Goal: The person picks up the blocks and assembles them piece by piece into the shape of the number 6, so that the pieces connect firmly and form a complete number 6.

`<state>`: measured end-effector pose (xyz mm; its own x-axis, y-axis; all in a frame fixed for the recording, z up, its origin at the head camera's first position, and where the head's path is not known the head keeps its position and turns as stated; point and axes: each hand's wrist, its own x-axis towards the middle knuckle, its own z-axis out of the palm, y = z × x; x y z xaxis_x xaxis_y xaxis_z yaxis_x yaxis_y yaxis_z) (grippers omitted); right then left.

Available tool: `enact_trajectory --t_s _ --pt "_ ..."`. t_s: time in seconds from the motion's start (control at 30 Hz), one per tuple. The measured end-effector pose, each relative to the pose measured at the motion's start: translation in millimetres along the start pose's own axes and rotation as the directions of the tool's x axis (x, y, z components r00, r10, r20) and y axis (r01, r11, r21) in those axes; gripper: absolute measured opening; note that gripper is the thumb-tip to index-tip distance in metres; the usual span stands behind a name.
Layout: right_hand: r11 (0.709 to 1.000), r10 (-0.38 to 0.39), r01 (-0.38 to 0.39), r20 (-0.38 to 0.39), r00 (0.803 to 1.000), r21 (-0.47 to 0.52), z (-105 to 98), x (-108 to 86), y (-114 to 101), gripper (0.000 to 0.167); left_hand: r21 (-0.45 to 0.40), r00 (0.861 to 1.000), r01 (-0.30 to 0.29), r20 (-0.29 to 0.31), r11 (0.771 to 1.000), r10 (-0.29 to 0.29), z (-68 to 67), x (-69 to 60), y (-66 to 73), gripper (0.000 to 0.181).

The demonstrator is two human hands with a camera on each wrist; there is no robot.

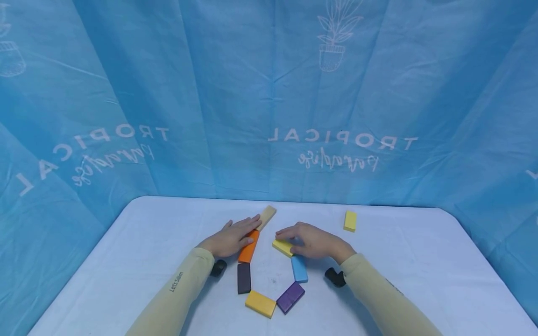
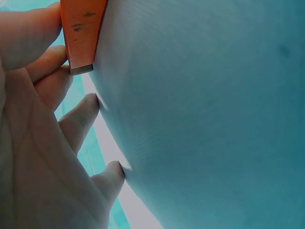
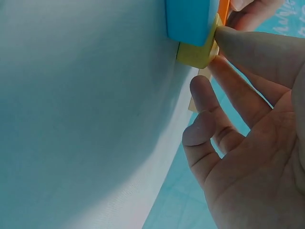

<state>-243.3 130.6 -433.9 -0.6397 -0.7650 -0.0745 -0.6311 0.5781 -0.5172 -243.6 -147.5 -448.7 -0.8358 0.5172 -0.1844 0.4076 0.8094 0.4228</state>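
Note:
My left hand (image 1: pixel 231 236) lies over the place where an orange block (image 1: pixel 247 252) meets a plain wooden block (image 1: pixel 267 215); its thumb touches the orange one and its fingers stretch towards the wooden one. In the left wrist view, the thumb and fingertips lie along one side of the orange block (image 2: pixel 82 33). On the other side, my right hand (image 1: pixel 316 240) pinches a yellow block (image 1: pixel 282 247) between thumb and fingers, its outer fingers loosely bent. One end of this yellow block (image 3: pixel 194 55) adjoins a light blue block (image 3: pixel 189 21), seen in the right wrist view.
A black block (image 1: pixel 244 278), an amber block (image 1: pixel 260 304) and a purple block (image 1: pixel 291 297) continue the curved row on the white tabletop (image 1: pixel 168 224). Another yellow block (image 1: pixel 350 220) stands apart at the back right. Behind the table hangs a blue printed curtain (image 1: pixel 235 93).

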Motion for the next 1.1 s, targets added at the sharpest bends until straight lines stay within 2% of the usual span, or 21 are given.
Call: enact_trajectory --t_s 0.53,0.77,0.87,1.1 --pt "0.999 0.016 -0.017 0.018 1.0 0.029 1.5 -1.4 1.5 0.044 0.004 1.0 0.022 0.0 1.0 -0.022 0.7 0.7 0.4 0.058" --pt "0.999 0.014 -0.014 0.016 1.0 0.052 1.6 -1.6 1.1 0.045 0.004 1.0 0.008 -0.005 1.0 -0.008 1.1 0.0 0.0 0.058" --pt "0.997 0.03 -0.029 -0.01 1.0 0.067 1.5 -3.3 1.2 0.045 0.007 1.0 0.007 -0.005 1.0 -0.007 0.8 -0.1 0.2 0.058" --pt "0.989 0.067 -0.049 -0.128 0.99 0.138 1.7 -12.5 6.8 0.046 0.01 1.0 0.005 -0.004 1.0 -0.005 0.1 -0.3 1.4 0.057"
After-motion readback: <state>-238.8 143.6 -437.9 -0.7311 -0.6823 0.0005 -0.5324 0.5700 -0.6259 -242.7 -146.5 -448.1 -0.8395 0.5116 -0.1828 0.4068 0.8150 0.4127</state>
